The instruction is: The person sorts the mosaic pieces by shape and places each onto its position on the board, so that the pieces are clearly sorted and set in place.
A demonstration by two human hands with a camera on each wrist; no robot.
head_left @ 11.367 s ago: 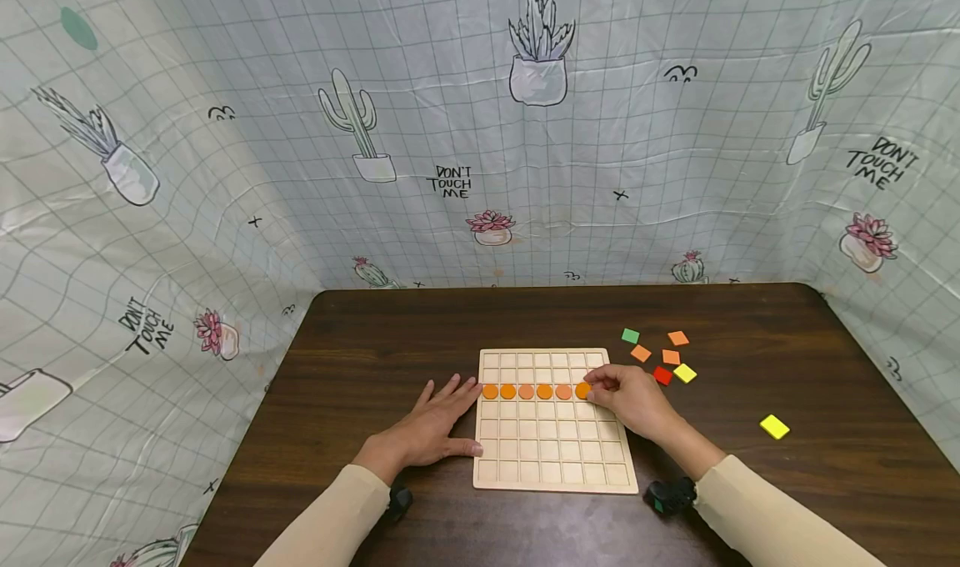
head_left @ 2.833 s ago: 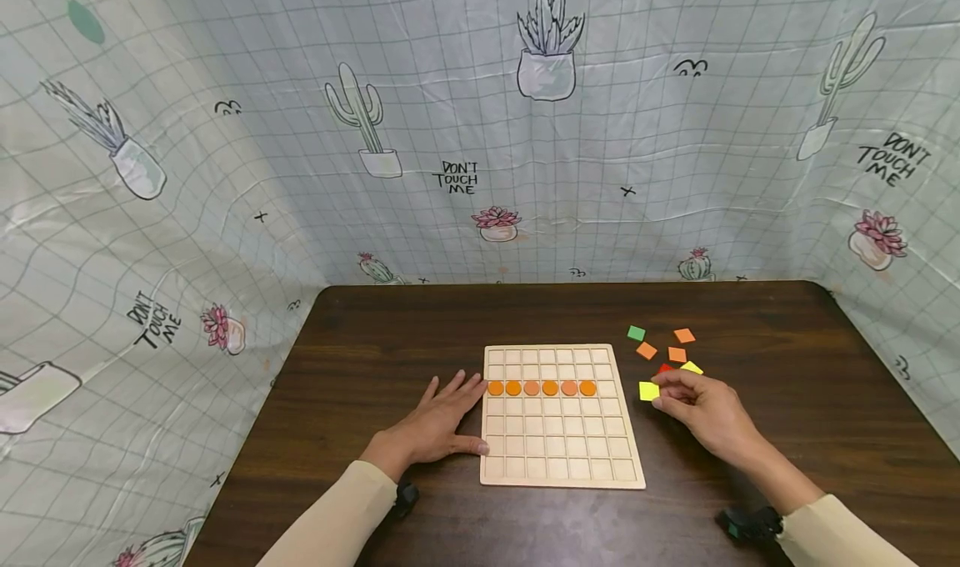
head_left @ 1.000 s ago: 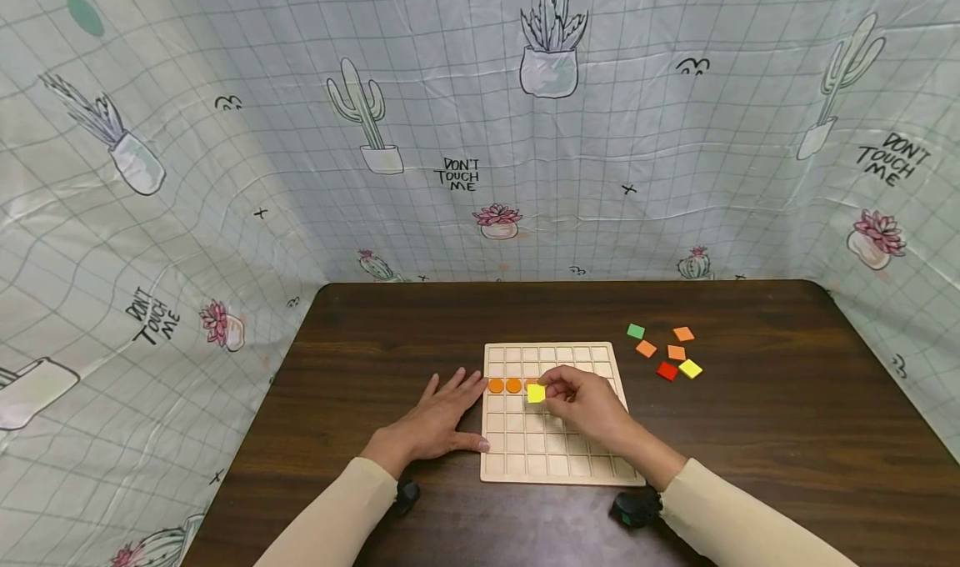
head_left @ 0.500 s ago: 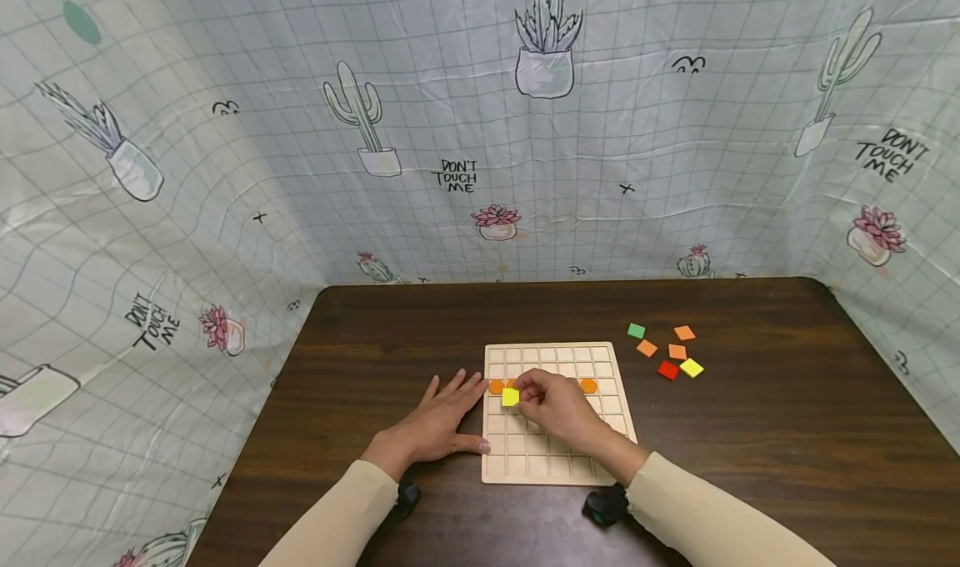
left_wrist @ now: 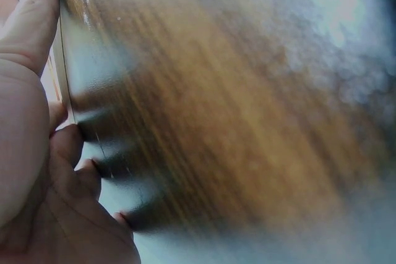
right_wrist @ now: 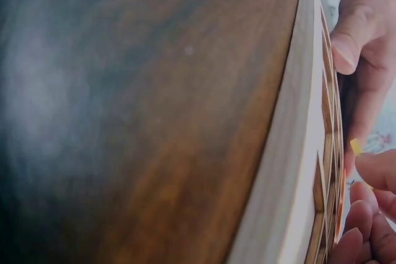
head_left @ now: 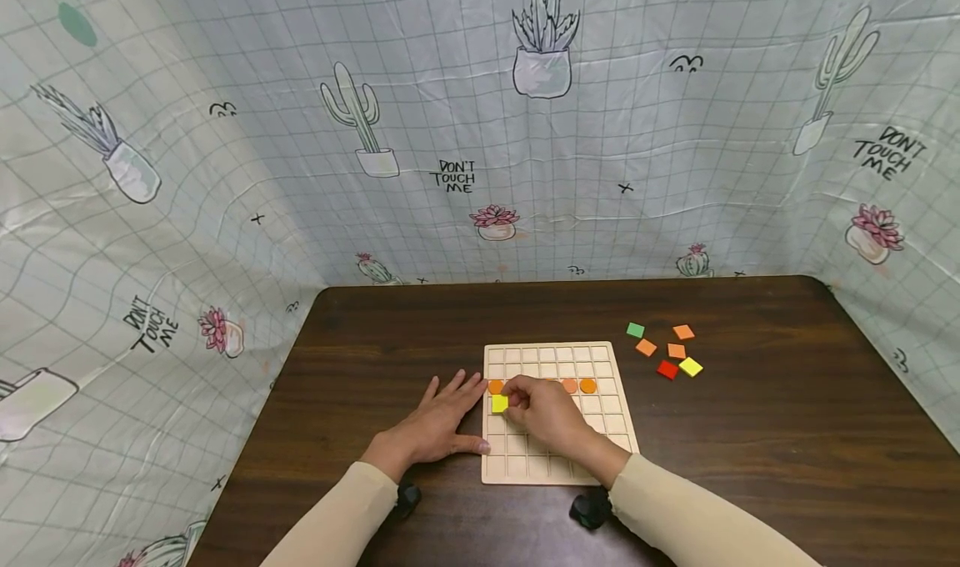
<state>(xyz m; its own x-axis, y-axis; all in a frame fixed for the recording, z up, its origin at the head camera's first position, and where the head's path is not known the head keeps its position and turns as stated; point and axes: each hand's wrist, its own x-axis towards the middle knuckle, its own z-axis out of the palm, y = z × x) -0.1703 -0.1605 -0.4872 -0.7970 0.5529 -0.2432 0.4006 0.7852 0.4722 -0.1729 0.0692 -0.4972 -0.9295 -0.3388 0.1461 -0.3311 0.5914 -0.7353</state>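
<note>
My right hand (head_left: 551,417) pinches a yellow square tile (head_left: 499,403) between thumb and fingers, low over the left column of a pale wooden grid board (head_left: 558,472). The tile overlaps the cell just below an orange disc (head_left: 496,387) at the left end of a row. Part of that disc row is hidden behind the right hand; another orange disc (head_left: 588,386) shows to its right. My left hand (head_left: 431,429) lies spread at the board's left edge, its thumb and fingertips touching the rim. In the right wrist view the tile (right_wrist: 356,146) shows edge-on at the fingertips.
Right of the board lie loose square tiles: a green tile (head_left: 635,330), a red tile (head_left: 667,370), a yellow tile (head_left: 691,367) and several orange tiles (head_left: 647,348). A dark wooden table (head_left: 360,342) bears everything, with a printed curtain (head_left: 420,117) behind it.
The right hand picked up a yellow tile from the right side and carried it left across the board to the left column. The left hand has stayed at the board's edge.
</note>
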